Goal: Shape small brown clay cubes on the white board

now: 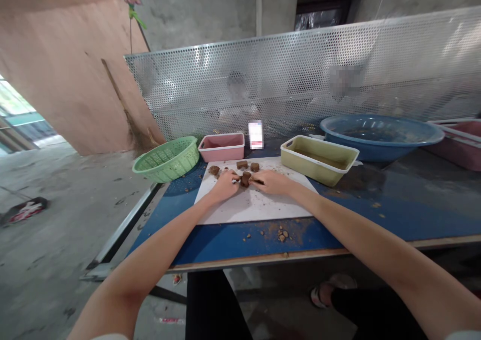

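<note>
Brown lump (246, 179) rests on the white board (244, 211) between our left hand (226, 185) and right hand (273, 181), both curled nearly closed, fingertips pinching it from opposite sides. We do well to press evenly and lightly, so it keeps from crumbling. Two brown blocks (254, 166) sit just behind, leaving little room there; we have more toward the board's near edge, while the yellow-green tub (319, 170) bounds our right.

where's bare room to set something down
Mostly bare: the blue table between the blue basin and the right forearm, with a few crumbs; also the white board's near strip. Crowded: the board's far half, where the left hand and right hand sit among brown lumps.
</note>
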`<state>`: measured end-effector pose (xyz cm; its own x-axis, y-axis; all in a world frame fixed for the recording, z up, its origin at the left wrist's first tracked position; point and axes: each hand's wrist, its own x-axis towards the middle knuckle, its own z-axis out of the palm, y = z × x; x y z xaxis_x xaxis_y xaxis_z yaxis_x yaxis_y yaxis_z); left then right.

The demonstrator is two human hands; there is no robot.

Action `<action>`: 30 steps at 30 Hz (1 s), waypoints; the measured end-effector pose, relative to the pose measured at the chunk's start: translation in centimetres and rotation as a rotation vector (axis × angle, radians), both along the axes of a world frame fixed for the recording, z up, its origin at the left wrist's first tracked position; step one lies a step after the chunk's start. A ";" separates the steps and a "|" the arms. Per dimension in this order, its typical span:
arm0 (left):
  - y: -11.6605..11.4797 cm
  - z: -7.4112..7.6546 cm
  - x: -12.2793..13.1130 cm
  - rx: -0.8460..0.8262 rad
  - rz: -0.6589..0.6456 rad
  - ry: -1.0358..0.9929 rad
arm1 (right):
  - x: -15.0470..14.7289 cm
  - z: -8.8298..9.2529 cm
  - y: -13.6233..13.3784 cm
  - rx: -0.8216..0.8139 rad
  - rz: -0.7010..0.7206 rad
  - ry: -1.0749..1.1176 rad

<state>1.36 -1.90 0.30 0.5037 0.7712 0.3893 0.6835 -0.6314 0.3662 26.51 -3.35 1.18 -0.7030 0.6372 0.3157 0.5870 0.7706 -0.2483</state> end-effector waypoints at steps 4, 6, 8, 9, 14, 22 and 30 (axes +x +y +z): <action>-0.1 0.3 0.0 -0.021 -0.017 0.004 | -0.1 0.0 0.0 0.009 0.016 -0.013; -0.2 0.3 0.0 -0.020 -0.015 -0.001 | -0.1 0.0 0.0 0.020 0.014 -0.018; -0.2 0.3 0.1 -0.020 -0.014 -0.009 | -0.1 0.0 -0.1 0.025 0.009 -0.023; -0.1 0.3 0.1 -0.022 -0.016 -0.012 | -0.1 0.0 -0.1 0.023 0.007 -0.023; -0.2 0.2 0.2 -0.037 -0.022 -0.026 | -0.1 0.2 -0.3 0.012 0.001 -0.023; -0.5 0.4 0.4 -0.080 0.019 -0.006 | -0.2 0.4 -0.5 -0.011 -0.012 -0.064; 0.0 0.4 0.2 -0.046 0.009 0.023 | -0.3 0.4 -0.2 -0.043 -0.020 -0.032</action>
<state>1.54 -1.91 0.70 0.5047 0.7928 0.3418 0.6978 -0.6077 0.3792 26.17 -3.60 1.57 -0.6993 0.6635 0.2659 0.6101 0.7478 -0.2618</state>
